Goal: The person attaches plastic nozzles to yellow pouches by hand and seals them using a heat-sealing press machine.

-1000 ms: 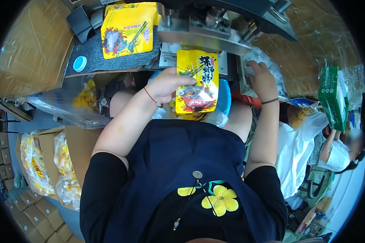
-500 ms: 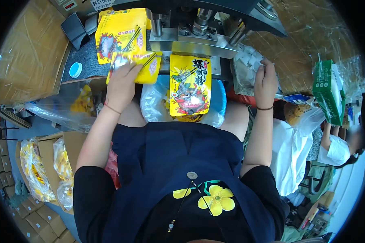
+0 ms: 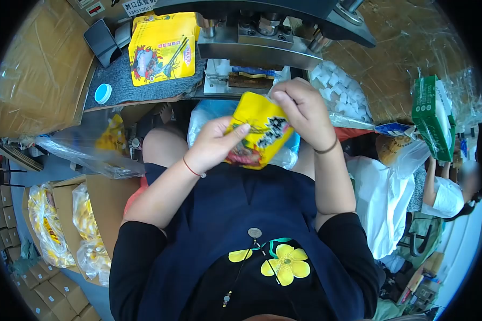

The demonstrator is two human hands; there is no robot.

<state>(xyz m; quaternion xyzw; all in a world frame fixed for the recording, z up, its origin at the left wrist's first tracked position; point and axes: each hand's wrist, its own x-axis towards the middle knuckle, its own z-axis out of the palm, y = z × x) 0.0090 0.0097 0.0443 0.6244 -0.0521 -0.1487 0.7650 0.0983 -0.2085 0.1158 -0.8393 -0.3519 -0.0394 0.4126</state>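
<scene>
My left hand [image 3: 217, 142] is closed on a yellow printed pouch [image 3: 254, 128], thumb on its front, holding it tilted above my lap. My right hand [image 3: 308, 112] is at the pouch's upper right edge with its fingers curled together; whatever is pinched there is hidden. Behind the hands is a metal press [image 3: 265, 53] with a small fixture [image 3: 249, 79] beneath its bar. A stack of similar yellow pouches [image 3: 163, 51] lies to the left on a grey mat [image 3: 120, 88]. Small white pieces [image 3: 340, 91] fill a tray at right.
Below the press is a blue tub [image 3: 293, 144] lined with clear plastic. A phone [image 3: 102, 43] and a blue-white lid [image 3: 103, 93] are on the mat. A green box [image 3: 432, 117] stands at right. Cartons with bagged yellow goods [image 3: 48, 224] sit lower left. Another person [image 3: 445, 197] is at far right.
My left hand has brought a pouch from the stack to the middle. My right hand has left the white pieces and come to that pouch. The pouch hanging in front of the press is gone.
</scene>
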